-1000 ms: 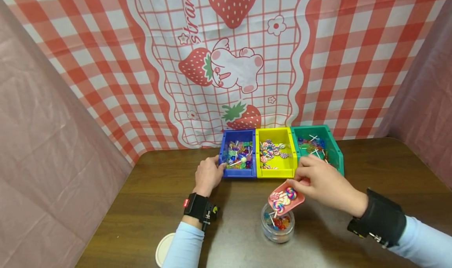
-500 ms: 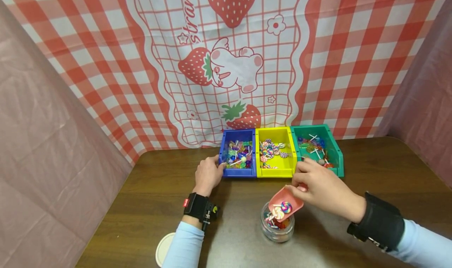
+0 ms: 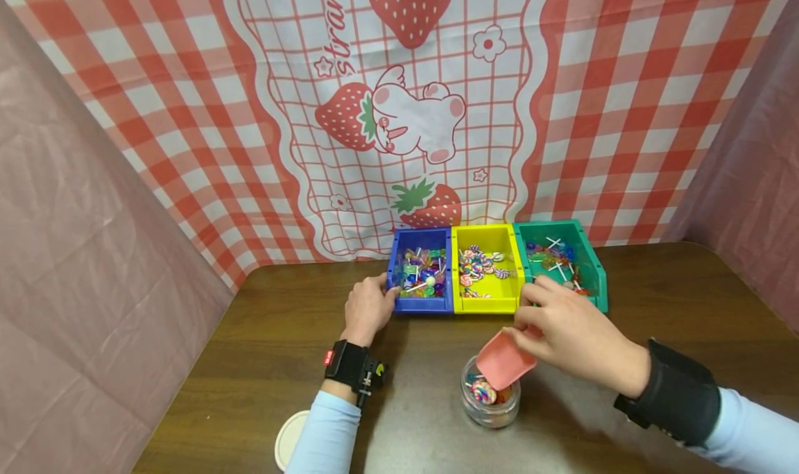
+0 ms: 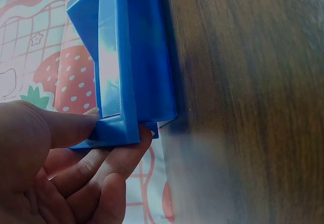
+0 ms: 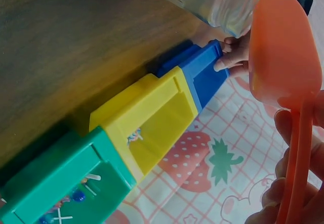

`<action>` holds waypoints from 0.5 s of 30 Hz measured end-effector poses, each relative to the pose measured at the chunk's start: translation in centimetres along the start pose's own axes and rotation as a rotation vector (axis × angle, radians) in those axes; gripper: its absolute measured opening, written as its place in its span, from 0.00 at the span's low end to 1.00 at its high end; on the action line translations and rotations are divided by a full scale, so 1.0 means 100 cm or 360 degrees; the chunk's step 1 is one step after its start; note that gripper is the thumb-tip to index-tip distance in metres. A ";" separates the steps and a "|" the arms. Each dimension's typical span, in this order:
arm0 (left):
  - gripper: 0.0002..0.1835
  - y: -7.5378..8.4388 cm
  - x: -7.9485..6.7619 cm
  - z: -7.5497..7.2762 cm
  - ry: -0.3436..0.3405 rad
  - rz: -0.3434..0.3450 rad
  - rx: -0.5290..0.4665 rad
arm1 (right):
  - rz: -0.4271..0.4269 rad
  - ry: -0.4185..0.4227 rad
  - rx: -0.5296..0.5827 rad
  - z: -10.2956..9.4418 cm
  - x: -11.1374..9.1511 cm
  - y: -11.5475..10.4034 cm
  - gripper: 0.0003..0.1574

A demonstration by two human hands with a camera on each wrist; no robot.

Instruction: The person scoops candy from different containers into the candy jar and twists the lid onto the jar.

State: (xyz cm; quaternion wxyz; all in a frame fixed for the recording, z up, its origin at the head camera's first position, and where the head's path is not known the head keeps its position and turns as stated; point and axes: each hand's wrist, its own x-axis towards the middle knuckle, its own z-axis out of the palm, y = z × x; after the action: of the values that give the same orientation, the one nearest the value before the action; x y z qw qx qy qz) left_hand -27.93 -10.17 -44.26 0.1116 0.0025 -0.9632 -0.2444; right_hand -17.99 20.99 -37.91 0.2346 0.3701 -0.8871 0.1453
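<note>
Head view: a checked cloth [image 3: 624,113] hangs behind the wooden worktop [image 3: 250,363]. The pink scoop [image 3: 504,361] tilts, bowl bare, over the glass jar [image 3: 492,416]; for clean emptying, center its lip within the jar mouth. The right grip [image 3: 564,328] closes on the scoop.

Left wrist view: the left grip [image 4: 66,178] pinches the blue bin [image 4: 149,62] at one corner.

Right wrist view: the right fingers curl around the scoop's handle [image 5: 299,168].
</note>
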 end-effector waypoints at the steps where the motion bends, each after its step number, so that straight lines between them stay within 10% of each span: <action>1: 0.21 0.000 0.000 0.000 0.0001 0.0000 -0.0001 | -0.0004 0.0001 -0.0003 -0.001 0.001 0.000 0.13; 15: 0.23 0.002 -0.001 -0.001 -0.0016 -0.0052 -0.0008 | 0.0290 0.0132 -0.0157 -0.010 0.036 0.026 0.14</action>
State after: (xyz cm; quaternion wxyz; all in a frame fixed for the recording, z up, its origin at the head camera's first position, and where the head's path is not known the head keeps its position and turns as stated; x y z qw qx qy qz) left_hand -27.82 -10.02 -44.09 0.1026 0.0168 -0.9630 -0.2487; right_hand -21.73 21.08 -35.37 0.2749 0.2695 -0.9126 0.1375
